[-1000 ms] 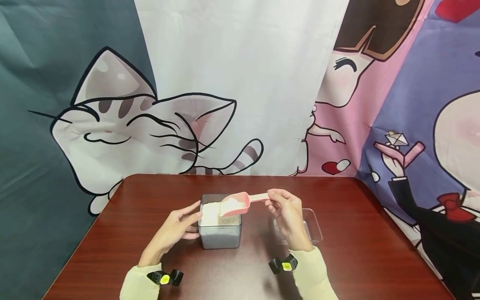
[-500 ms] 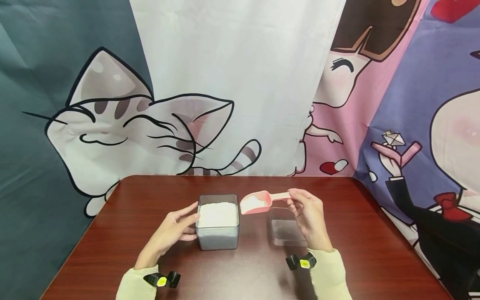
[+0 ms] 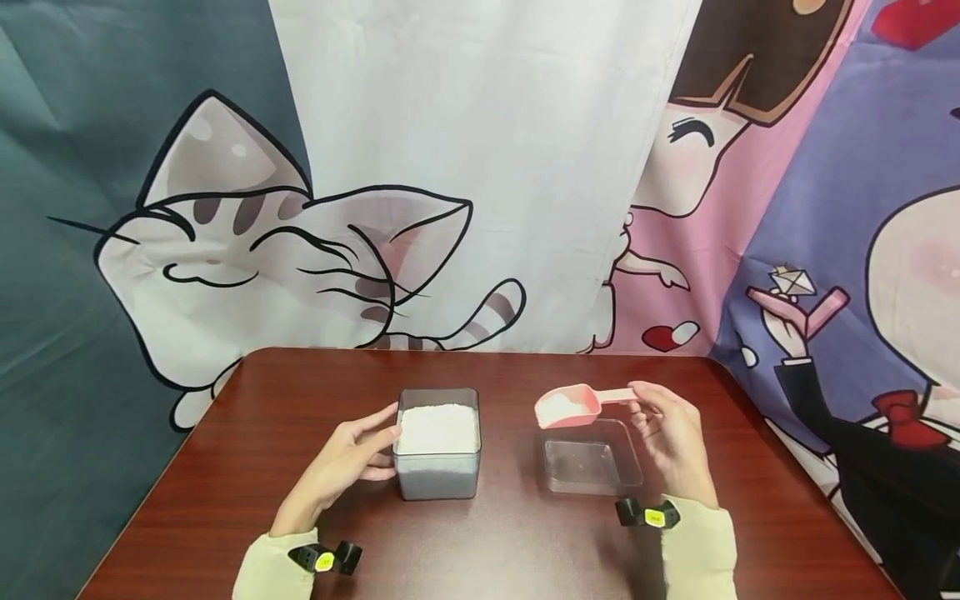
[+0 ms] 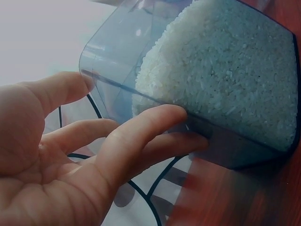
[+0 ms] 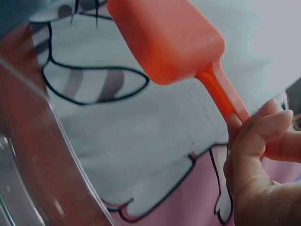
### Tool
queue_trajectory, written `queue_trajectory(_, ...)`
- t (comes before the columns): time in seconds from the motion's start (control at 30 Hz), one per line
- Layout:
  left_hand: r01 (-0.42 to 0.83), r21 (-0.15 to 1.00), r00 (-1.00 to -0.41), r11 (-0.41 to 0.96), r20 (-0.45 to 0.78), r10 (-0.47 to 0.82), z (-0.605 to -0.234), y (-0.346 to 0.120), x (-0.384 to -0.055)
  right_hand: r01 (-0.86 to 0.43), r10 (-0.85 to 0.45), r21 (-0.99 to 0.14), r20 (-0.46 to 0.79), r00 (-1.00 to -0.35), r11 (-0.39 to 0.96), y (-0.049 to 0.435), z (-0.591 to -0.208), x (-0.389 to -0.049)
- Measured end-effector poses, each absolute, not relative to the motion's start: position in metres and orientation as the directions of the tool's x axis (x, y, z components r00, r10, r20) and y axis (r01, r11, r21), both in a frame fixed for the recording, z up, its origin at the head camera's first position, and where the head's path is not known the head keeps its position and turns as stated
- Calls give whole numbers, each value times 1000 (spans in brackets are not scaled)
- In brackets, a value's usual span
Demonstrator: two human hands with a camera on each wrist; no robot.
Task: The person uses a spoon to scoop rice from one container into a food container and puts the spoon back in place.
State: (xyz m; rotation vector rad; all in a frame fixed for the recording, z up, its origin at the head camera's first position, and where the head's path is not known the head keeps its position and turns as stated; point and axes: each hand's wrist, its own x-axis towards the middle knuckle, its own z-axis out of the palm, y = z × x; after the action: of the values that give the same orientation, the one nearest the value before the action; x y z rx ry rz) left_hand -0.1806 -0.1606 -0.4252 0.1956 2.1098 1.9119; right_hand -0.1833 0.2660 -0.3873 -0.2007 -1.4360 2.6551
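Note:
A grey see-through square container (image 3: 438, 477) stands on the table, filled with white rice (image 4: 221, 66) to below its rim. Against the container's left side rest the fairly straight fingers of my left hand (image 3: 341, 458). My right hand (image 3: 675, 437) pinches the end of the handle of a pink scoop (image 3: 588, 404), seen from below in the right wrist view. White rice lies heaped in the scoop's bowl. The scoop is held level over the back part of a shallow clear plastic box (image 3: 592, 479), which sits right of the container.
The dark red wooden table (image 3: 495, 550) carries both boxes. Just behind its far edge hangs a printed cloth (image 3: 480, 167) with cartoon figures. A black wrist camera (image 3: 326, 558) is strapped over the left sleeve, and another (image 3: 647, 514) over the right.
My right hand has carried the rice-filled scoop rightward, from over the grey container to over the clear box. The left hand has stayed at the container's side.

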Motion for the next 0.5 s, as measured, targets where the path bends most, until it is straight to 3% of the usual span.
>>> queue_trajectory(0.5,-84,988,-949,129,-119,291,-424,-161,-180,43,113,-888,-106,-988,-459,312,-412,-184)
